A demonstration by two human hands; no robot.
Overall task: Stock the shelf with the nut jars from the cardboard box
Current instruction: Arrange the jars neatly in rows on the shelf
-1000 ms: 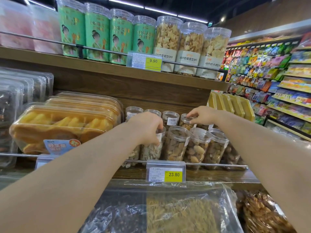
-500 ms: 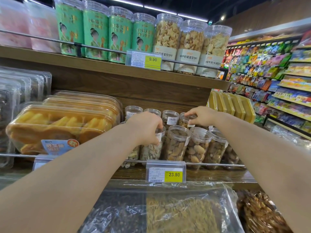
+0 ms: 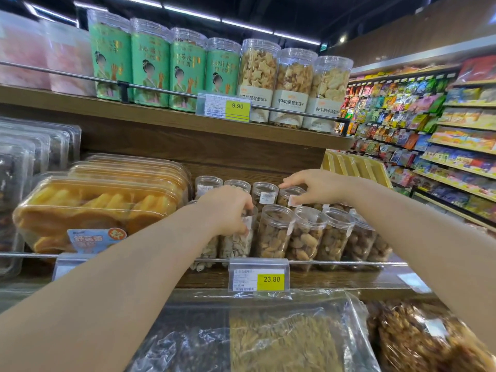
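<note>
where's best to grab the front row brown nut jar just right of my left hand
Take the jar by its lid from above, probably: neighbouring jars crowd both sides and the rail crosses its base, so only the top stands free. Lift straight up.

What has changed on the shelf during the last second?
Almost nothing. The right hand reached slightly further left over the back jar it holds. The left hand still grips the front jar; the other jars stay in their rows.
</note>
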